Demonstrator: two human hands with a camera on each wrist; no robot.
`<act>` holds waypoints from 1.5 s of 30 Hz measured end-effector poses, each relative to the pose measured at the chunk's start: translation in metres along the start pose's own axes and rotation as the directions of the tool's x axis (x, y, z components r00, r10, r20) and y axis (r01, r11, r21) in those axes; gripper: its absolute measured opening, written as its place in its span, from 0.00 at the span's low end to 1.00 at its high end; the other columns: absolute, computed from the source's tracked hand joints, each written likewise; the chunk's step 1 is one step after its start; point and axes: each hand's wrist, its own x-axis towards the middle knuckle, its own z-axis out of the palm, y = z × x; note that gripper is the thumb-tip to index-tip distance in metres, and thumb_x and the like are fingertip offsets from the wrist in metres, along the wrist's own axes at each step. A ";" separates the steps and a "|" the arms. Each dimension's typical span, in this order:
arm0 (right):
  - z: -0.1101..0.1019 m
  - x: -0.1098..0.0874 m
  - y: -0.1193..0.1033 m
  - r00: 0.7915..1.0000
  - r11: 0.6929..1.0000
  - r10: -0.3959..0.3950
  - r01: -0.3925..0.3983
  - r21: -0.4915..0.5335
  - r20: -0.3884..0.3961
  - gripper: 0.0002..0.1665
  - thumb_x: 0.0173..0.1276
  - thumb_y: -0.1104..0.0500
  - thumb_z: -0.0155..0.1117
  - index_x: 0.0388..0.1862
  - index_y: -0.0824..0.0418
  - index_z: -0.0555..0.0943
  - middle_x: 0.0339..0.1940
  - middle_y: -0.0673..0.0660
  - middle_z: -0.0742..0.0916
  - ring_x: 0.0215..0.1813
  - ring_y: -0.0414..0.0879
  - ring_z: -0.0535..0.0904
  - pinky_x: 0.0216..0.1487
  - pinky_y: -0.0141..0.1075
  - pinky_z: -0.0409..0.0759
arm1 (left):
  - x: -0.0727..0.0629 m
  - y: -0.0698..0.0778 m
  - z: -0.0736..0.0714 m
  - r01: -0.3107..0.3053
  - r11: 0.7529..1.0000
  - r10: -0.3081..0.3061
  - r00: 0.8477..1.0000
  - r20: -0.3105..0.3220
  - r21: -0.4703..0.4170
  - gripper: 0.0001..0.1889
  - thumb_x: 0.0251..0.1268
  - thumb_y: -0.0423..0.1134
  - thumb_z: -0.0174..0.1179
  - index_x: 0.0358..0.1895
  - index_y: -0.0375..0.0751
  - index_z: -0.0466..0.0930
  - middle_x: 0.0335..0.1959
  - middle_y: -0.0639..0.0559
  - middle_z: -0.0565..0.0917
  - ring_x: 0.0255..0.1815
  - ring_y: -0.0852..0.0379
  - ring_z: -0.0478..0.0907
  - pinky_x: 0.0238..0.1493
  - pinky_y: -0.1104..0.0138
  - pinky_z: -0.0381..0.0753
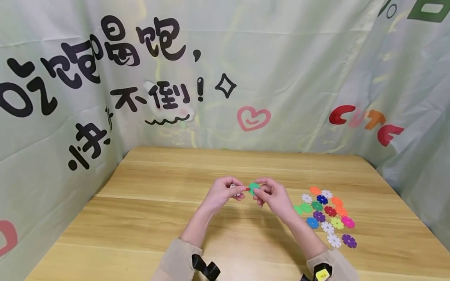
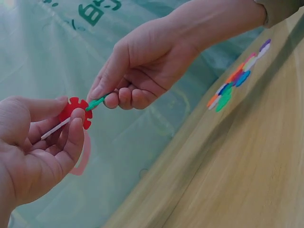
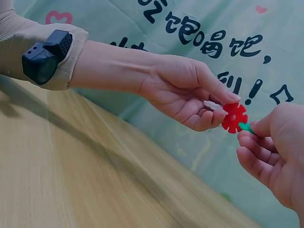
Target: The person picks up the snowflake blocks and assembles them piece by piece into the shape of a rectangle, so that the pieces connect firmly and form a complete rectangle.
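Note:
Over the table, my left hand [image 1: 220,193] pinches a red notched snowflake disc [image 3: 235,118] between thumb and fingers. A white disc [image 3: 213,105] sits at the red one's inner side, edge-on in the left wrist view and partly covered by the fingers. My right hand [image 1: 275,197] pinches a green snowflake disc [image 1: 253,188] between thumb and index finger, its other fingers curled below. The green disc meets the red disc's rim, turned crosswise to it, at the notches. Both hands are raised close together, fingertips almost meeting.
Several loose snowflake discs lie spread on the wooden table [image 1: 158,179] to the right, among them a dark blue disc [image 1: 322,199], a pink disc [image 1: 348,222] and a purple disc [image 1: 349,240]. A printed cloth curtain [image 1: 299,78] hangs behind the table and along its sides.

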 end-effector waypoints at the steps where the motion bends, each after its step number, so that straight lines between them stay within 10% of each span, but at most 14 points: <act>1: 0.000 0.000 -0.001 1.000 1.000 -0.002 0.002 0.013 -0.001 0.16 0.66 0.70 0.56 0.52 0.73 0.71 0.25 0.62 0.82 0.22 0.43 0.76 0.26 0.34 0.80 | 0.000 0.001 0.000 -0.009 1.000 0.009 1.000 0.004 0.001 0.09 0.59 0.26 0.59 0.36 0.18 0.74 0.28 0.50 0.81 0.24 0.61 0.79 0.32 0.69 0.81; 13: 0.004 -0.004 -0.003 0.999 0.989 -0.045 0.047 0.140 -0.019 0.15 0.66 0.72 0.56 0.51 0.75 0.70 0.22 0.51 0.81 0.22 0.40 0.77 0.25 0.31 0.80 | 0.001 -0.001 0.005 -0.109 0.993 0.109 0.994 -0.016 -0.035 0.10 0.58 0.25 0.59 0.35 0.15 0.73 0.23 0.55 0.80 0.22 0.63 0.78 0.28 0.71 0.79; 32: 0.003 0.002 0.008 1.000 0.999 0.027 -0.027 0.028 0.011 0.17 0.65 0.70 0.57 0.52 0.74 0.71 0.25 0.63 0.82 0.22 0.44 0.78 0.27 0.35 0.81 | 0.001 -0.007 0.008 0.051 0.998 -0.050 0.999 -0.011 0.026 0.16 0.59 0.28 0.59 0.48 0.20 0.71 0.34 0.44 0.80 0.31 0.56 0.81 0.36 0.63 0.82; 45: 0.004 0.001 0.008 0.999 0.999 0.032 -0.032 0.006 0.009 0.15 0.66 0.70 0.56 0.51 0.71 0.72 0.29 0.73 0.80 0.22 0.45 0.78 0.28 0.39 0.82 | 0.002 -0.007 0.004 0.056 0.997 -0.058 0.998 0.036 0.053 0.16 0.56 0.27 0.61 0.48 0.24 0.77 0.32 0.42 0.84 0.30 0.58 0.81 0.33 0.65 0.82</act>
